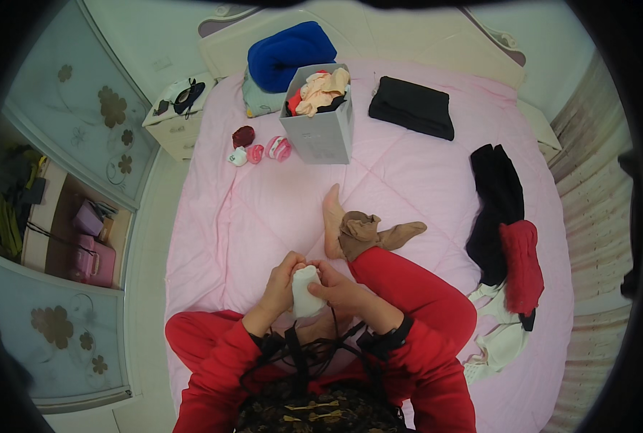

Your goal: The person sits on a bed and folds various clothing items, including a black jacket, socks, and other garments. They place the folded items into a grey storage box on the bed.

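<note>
A white sock [306, 295], bunched into a short bundle, is held in front of me above the pink quilt. My left hand [282, 283] grips its left edge near the top, and my right hand [334, 288] grips the right side with the thumb lying on the cloth. Brown stockings [360, 233] lie against my bare foot [332, 216] and over the quilt. Farther off to the left rest several rolled socks: a dark red one [243, 137], a white one [237, 157], a small pink one [255, 154] and a pink striped one [278, 148].
A grey box [321, 138] full of clothing stands near the headboard, beside a blue folded blanket [291, 54]. Folded black cloth [412, 108] lies right of it. Black trousers [494, 205], a red garment [521, 268] and a white bra [502, 346] line the right side. Black cords [321, 346] hang below my wrists.
</note>
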A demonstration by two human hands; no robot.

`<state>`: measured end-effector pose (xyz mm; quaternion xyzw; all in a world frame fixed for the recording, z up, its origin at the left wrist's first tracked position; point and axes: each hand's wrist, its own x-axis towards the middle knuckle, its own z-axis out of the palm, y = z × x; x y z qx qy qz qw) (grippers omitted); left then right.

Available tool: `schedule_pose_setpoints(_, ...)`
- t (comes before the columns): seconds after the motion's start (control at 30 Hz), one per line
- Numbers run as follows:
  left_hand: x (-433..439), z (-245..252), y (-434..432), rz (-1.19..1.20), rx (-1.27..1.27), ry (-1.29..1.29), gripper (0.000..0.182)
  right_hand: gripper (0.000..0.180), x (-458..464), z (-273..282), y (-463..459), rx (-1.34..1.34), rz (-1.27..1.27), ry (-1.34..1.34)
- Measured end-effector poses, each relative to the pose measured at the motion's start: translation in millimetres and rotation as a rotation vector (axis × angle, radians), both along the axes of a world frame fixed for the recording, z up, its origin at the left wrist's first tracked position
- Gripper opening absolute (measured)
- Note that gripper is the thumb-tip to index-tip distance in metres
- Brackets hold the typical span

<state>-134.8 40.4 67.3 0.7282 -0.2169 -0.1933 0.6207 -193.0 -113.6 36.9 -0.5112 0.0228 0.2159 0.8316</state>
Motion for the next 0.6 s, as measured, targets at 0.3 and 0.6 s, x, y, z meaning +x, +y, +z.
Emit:
schedule_pose_setpoints(0.3,-1,9,2,-0.156,-0.093,-0.064,0.017,0.054,3,-11,1,0.227,0.079,0.124)
schedule_pose_setpoints(0.6,-3,4,1,0.188,0.161,-0.378,0.021,0.042,5,-5,-3,0.103,0.052,0.104)
